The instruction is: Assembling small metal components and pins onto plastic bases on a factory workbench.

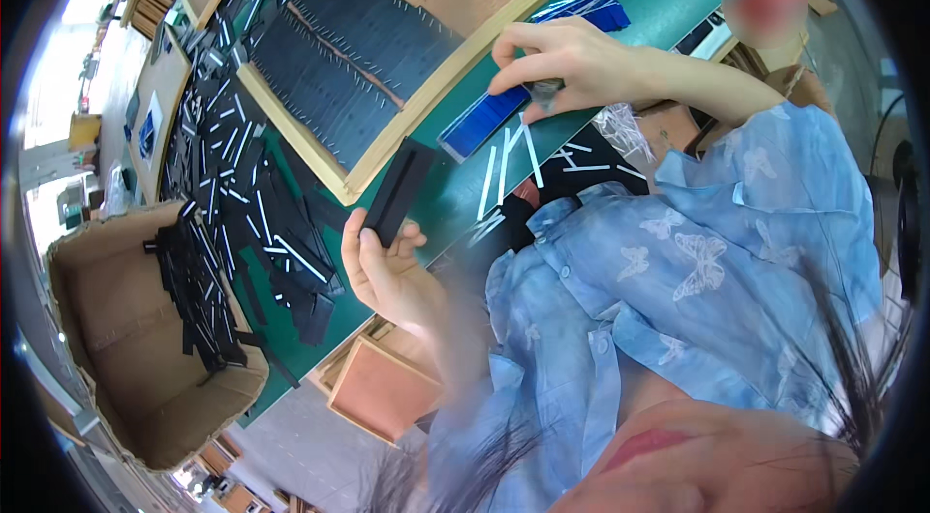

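The black strip [398, 191] is a long, flat, narrow piece standing up out of the left hand [387, 266], which is closed around its lower end with the thumb across the front face and the fingers behind. It juts over the green tabletop [441, 203] toward the wooden tray [455, 67], apart from the tray's rim. It looks thin and light, stiff enough to hold its line when gripped by one end, and smooth-faced, so probably a little slippery; a pinch across the flat faces near an end seems the surest hold, while pressure along the thin edges could let it twist.

The right hand [552, 62] is further up the tabletop, fingers curled down and pinched on something small at the end of a blue strip stack [484, 121]; what it grips is too blurred to tell. Just beside that stack lie loose white strips [504, 169].

The wooden tray carries rows of black strips [349, 58] laid overlapping. To the left a heap of loose black and white strips [232, 193] spreads across the tabletop and spills into an open cardboard box [126, 339].
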A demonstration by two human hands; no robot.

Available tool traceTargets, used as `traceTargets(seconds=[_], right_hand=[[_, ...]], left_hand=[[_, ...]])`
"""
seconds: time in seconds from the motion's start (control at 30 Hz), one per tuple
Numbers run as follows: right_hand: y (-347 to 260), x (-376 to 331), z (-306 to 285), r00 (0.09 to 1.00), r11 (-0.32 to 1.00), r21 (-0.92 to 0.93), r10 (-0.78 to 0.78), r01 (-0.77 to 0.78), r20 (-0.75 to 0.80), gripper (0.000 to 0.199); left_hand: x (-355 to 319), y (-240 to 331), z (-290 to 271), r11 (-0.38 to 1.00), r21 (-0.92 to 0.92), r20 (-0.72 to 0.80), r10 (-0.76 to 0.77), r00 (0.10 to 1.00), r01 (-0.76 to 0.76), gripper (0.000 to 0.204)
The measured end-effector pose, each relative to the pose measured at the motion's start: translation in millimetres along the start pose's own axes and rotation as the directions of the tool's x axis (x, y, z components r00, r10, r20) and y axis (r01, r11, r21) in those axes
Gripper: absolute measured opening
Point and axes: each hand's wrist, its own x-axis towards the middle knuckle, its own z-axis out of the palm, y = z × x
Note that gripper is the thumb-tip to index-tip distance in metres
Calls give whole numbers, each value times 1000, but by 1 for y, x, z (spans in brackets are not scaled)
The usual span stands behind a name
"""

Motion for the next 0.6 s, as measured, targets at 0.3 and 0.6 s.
traceTargets(seconds=[0.3,0.6], right_hand=[[4,0,-4,994,994,2,111,-111,-22,37],[-35,20,-25,998,993,102,-46,51,-49,35]], left_hand=[[-1,-4,7,1000,-5,-93,27,995,-27,40],[-8,0,25,991,-3,97,-131,987,132,58]])
